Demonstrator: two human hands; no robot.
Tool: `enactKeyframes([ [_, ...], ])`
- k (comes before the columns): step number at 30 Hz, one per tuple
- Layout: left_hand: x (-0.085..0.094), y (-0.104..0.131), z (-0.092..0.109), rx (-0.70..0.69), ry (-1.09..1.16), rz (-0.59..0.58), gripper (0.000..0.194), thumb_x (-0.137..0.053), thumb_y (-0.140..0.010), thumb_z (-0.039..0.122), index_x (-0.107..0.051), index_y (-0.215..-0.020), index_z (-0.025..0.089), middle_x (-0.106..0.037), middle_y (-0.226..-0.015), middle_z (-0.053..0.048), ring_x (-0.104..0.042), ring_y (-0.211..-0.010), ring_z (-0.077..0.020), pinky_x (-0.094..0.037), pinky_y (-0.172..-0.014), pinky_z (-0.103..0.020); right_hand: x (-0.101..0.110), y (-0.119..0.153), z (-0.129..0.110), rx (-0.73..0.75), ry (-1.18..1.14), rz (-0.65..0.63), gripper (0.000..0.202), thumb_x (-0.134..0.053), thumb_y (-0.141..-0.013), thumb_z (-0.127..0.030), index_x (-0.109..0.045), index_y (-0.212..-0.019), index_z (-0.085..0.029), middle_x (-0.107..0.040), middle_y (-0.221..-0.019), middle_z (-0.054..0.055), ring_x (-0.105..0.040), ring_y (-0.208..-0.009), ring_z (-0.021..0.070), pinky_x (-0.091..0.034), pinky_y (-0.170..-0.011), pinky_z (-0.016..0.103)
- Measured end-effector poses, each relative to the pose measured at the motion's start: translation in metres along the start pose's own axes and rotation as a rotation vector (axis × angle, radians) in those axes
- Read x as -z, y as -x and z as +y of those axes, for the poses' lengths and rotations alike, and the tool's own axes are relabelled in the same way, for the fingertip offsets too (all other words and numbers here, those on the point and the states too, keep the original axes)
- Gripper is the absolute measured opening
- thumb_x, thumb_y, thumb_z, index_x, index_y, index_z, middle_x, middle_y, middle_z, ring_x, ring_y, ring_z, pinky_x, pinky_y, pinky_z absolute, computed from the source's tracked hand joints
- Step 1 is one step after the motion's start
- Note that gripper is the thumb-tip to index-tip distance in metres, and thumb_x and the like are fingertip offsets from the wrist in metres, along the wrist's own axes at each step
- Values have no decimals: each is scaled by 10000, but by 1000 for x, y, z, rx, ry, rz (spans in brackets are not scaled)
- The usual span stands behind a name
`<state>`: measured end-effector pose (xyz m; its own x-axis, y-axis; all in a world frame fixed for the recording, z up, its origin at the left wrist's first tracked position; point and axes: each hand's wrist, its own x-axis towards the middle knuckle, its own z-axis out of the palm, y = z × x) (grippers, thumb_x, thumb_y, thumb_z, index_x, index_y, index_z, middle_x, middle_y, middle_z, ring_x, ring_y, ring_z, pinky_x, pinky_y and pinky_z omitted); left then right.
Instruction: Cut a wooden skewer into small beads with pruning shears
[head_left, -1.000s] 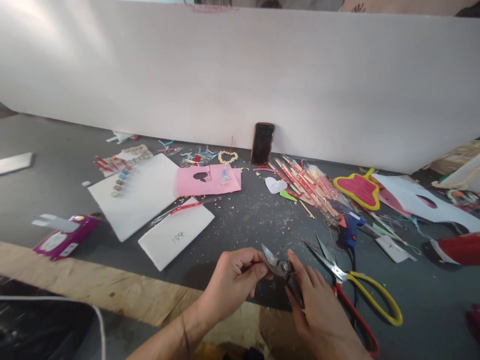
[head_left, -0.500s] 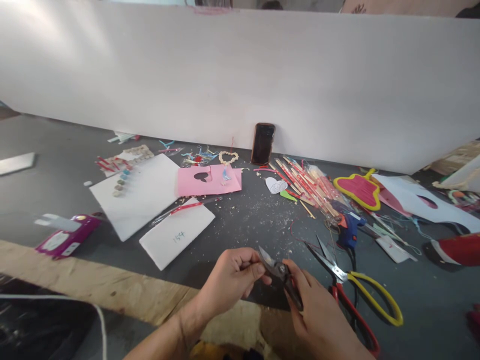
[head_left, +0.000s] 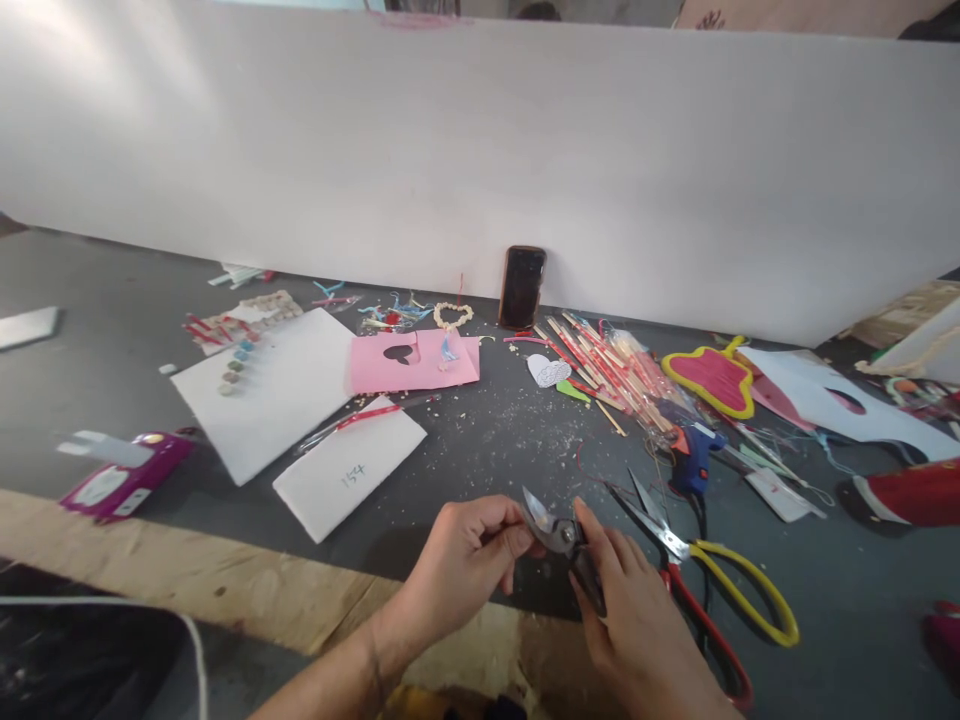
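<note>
Right hand (head_left: 637,605) clamped on pruners (head_left: 568,540); left hand (head_left: 469,550) pinched beside blades (head_left: 535,510), contents hidden. Scissors (head_left: 679,548) near right.

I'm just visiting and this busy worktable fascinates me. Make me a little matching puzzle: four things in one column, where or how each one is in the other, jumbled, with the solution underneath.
Things
1. Pruning shears
2. Phone
3. Scissors
4. White slab

Where or how
A. Lying open, with one red handle and one yellow
B. Marked "154" by hand
C. Gripped in the person's right hand
D. Leaning upright against the white panel

Pairs: 1-C, 2-D, 3-A, 4-B
</note>
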<state>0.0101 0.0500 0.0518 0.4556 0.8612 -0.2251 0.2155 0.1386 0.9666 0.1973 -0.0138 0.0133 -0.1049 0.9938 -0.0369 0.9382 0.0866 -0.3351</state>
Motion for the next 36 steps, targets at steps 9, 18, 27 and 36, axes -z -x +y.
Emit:
enactKeyframes([
  [9,4,1,-3,34,130,-70,241,-497,-829,308,-610,-738,115,-641,-685,-41,-405,-421,-37,-294,-427,-168,-2,4,-3,19,-121,-66,658,-411,-760,-113,-215,-1382,-199,-526,-1160,117,-529,-1033,246,-455,-850,412],
  [18,1,-3,-8,65,120,-19,224,-470,-829,283,-587,-731,120,-630,-691,-28,-402,-418,-34,-301,-423,-164,-1,3,-5,-35,-175,-179,580,-403,-756,-118,-321,-1330,-116,-533,-1183,145,-523,-1079,235,-426,-915,390],
  [27,0,-6,-4,-7,-22,31,206,-490,-811,274,-634,-751,140,-525,-551,26,-475,-468,-73,-343,-474,-179,2,0,-2,-52,-100,-86,584,-398,-803,-164,-238,-1364,-197,-532,-1145,122,-544,-1014,265,-456,-825,445],
  [36,3,-5,-3,18,90,-58,227,-501,-809,299,-616,-717,127,-627,-638,-15,-435,-425,-56,-318,-438,-180,-5,0,2,6,-82,-31,725,-414,-754,-83,-124,-1402,-230,-504,-1159,115,-505,-1038,264,-445,-835,445],
])
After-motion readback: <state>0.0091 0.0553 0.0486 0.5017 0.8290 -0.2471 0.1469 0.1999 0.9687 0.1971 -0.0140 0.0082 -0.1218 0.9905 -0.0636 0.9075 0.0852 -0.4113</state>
